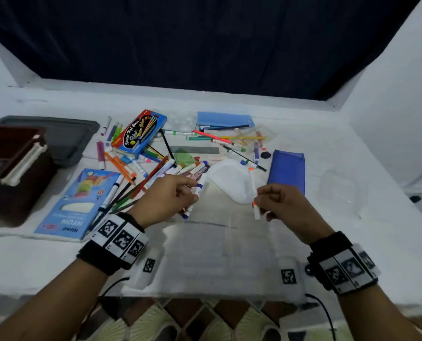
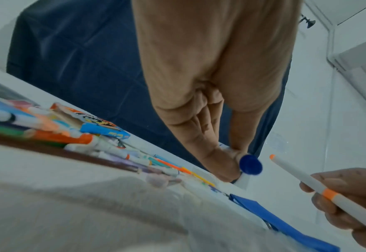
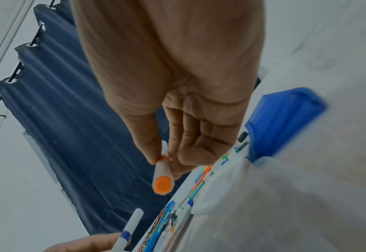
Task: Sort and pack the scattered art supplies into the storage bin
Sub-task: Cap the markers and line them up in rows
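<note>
**One marker in each hand, above the pile**

The left hand [image 1: 166,196] is pinching a blue-capped marker [image 1: 197,193] and the right hand [image 1: 282,200] is pinching an orange-capped marker [image 1: 255,205], both lifted just above the white table [image 1: 217,254]. Fingers are curling closed around each barrel near its coloured band. These markers are likely light, stiff and smooth, so a mid-barrel hold should be keeping them from pivoting. The dark storage bin [image 1: 13,173] is sitting well apart at the left.
</note>
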